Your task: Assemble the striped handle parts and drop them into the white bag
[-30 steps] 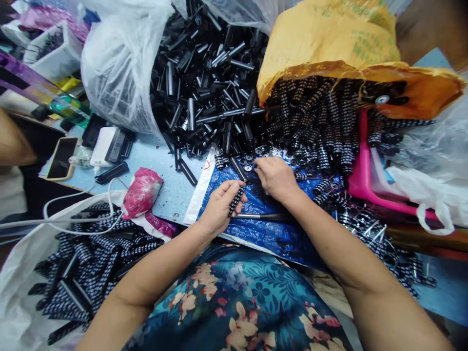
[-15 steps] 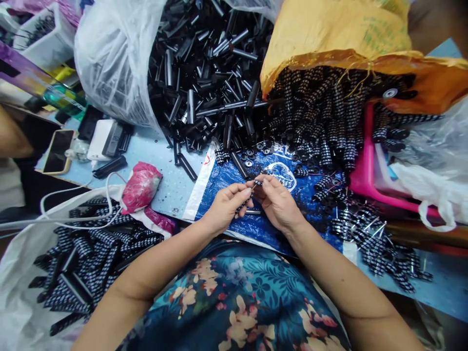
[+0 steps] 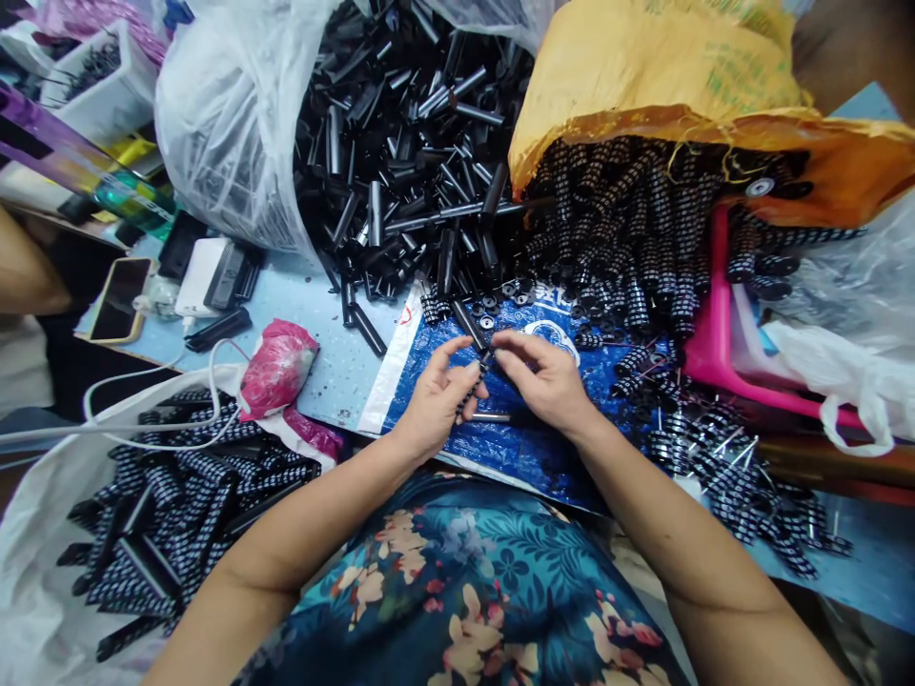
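My left hand holds a small dark beaded piece, mostly covered by its fingers, over the blue plastic sheet. Close beside it, my right hand has thumb and fingertips near the piece's upper end; whether they grip something small is hidden. A metal rod lies on the sheet below the hands. Just above them, a black tube rests among small black rings.
A clear bag of black tubes and a yellow sack of patterned black pieces stand behind. Patterned pieces fill a white sack at left. A pink bundle, phone and pink tray flank the sheet. Someone's arm shows far left.
My right hand's fingertips have drawn back from the small dark band they pinched beside the left hand. My left hand's index finger has lifted, and the view has shifted slightly.
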A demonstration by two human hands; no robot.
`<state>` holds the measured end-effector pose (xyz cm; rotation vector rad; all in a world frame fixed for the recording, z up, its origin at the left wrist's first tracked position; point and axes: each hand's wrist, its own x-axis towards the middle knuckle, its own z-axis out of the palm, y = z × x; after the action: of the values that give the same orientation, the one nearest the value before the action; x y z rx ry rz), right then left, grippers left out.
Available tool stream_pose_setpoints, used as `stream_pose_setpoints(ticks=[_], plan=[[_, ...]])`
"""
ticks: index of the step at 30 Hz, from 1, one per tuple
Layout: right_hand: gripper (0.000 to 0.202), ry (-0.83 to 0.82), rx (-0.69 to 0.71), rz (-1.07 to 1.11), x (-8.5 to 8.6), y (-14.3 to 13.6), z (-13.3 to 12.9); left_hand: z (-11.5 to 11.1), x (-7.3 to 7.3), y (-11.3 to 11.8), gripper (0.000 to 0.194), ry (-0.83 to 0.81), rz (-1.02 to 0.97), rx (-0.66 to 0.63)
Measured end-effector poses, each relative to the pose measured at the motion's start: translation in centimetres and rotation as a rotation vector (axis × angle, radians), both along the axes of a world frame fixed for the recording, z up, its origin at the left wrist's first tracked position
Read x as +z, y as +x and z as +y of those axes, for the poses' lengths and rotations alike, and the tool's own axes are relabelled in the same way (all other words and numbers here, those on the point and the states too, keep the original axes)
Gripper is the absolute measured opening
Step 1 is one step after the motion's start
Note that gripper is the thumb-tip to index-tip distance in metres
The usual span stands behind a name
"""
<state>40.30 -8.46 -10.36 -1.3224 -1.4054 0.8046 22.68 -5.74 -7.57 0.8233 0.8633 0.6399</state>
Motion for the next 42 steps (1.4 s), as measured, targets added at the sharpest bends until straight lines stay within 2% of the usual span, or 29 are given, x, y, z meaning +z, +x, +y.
stream_pose_setpoints(ticks=[2, 4, 5, 7, 9, 12, 14, 17, 19, 21, 27, 35, 37, 39, 40, 42], plan=[[0.019, 0.089, -0.039, -0.413, -0.4, 0.7, 2.3, 0.6, 0.3, -0.2, 0.053, 0.010, -0.018, 0.050], [0.021, 0.054, 0.032, -0.747, -0.9, 1.2, 4.3, 1.1, 0.6, -0.4, 0.050, -0.022, -0.022, 0.097], [0.021, 0.027, 0.073, -0.854, -1.2, 1.3, 5.0, 1.3, 0.7, -0.6, 0.050, -0.040, -0.021, 0.118], [0.020, 0.018, 0.105, -0.926, -1.5, 1.6, 5.6, 1.5, 0.7, -1.0, 0.049, -0.058, -0.021, 0.150], [0.021, 0.062, 0.075, -0.823, -1.5, 1.9, 5.3, 1.6, 0.7, -1.4, 0.048, -0.060, -0.017, 0.158], [0.022, 0.101, 0.032, -0.442, -0.6, 2.2, 3.6, 1.5, 0.6, -1.7, 0.048, -0.084, -0.017, 0.113], [0.021, 0.022, 0.005, -0.061, 0.3, 1.7, 2.1, 1.3, 0.7, -1.5, 0.047, -0.099, -0.024, 0.070], [0.037, -0.209, -0.078, 0.499, 1.1, 0.1, 0.0, 0.7, 0.9, -0.9, 0.041, -0.101, -0.023, 0.000], [0.045, -0.297, -0.138, 0.700, 1.1, -1.0, -1.1, 0.2, 0.9, -0.7, 0.039, -0.092, -0.007, -0.063], [0.047, -0.311, -0.166, 0.791, 1.0, -2.0, -1.9, -0.3, 0.8, -0.5, 0.039, -0.073, 0.009, -0.118], [0.047, -0.357, -0.093, 0.888, 1.2, -3.3, -3.0, -1.2, 0.8, 0.0, 0.039, -0.036, 0.045, -0.138], [0.043, -0.327, -0.042, 0.907, 0.7, -3.4, -3.7, -1.7, 0.4, 0.4, 0.041, -0.044, 0.045, -0.120], [0.040, -0.296, -0.041, 0.815, 0.5, -3.2, -3.8, -1.8, 0.3, 0.5, 0.041, -0.049, 0.030, -0.105], [0.039, -0.212, -0.069, 0.606, 0.5, -2.8, -4.0, -1.7, 0.3, 0.7, 0.042, -0.070, -0.003, -0.074], [0.045, -0.147, -0.076, 0.463, 0.5, -2.6, -4.1, -1.7, 0.3, 0.8, 0.043, -0.090, -0.022, -0.052], [0.071, -0.010, -0.022, 0.155, 0.6, -2.2, -4.4, -1.6, 0.4, 0.9, 0.045, -0.139, -0.061, -0.007]])
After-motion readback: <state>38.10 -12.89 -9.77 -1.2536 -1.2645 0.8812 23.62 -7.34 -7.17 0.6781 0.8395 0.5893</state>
